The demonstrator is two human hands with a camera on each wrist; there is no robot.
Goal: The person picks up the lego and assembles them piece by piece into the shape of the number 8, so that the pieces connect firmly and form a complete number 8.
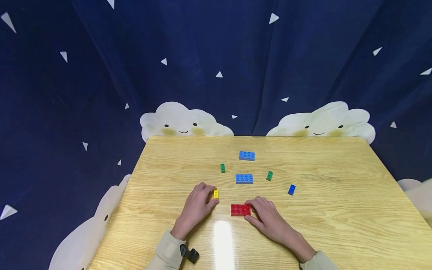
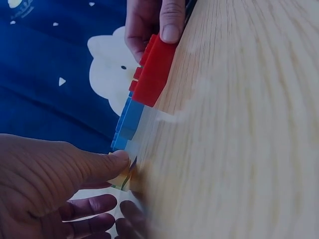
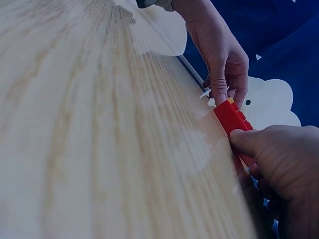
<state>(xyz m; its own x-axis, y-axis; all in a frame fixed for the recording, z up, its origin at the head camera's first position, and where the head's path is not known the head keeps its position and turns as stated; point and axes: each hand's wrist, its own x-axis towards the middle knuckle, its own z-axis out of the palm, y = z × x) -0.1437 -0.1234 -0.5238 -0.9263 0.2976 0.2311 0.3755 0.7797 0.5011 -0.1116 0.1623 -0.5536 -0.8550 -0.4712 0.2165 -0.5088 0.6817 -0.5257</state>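
My left hand point(image 1: 197, 204) pinches a small yellow toy brick point(image 1: 216, 194) between thumb and fingers, low over the wooden table. To its right lies a red eight-stud brick point(image 1: 237, 210), studs up. The right hand point(image 1: 270, 222) grips the right end of that red brick, thumb on the near side and fingers on the far side. In the left wrist view the red brick point(image 2: 155, 72) stands between the two hands, and the thumb covers most of the yellow one. The right wrist view shows my right thumb against the red brick's side point(image 3: 230, 118).
Beyond the hands lie two light blue eight-stud bricks, a nearer one point(image 1: 244, 179) and a farther one point(image 1: 247, 156). Small green bricks sit left point(image 1: 222, 168) and right point(image 1: 269, 176) of the nearer one. A small dark blue brick point(image 1: 291, 189) lies farther right. A curtain point(image 1: 216, 48) hangs behind the table.
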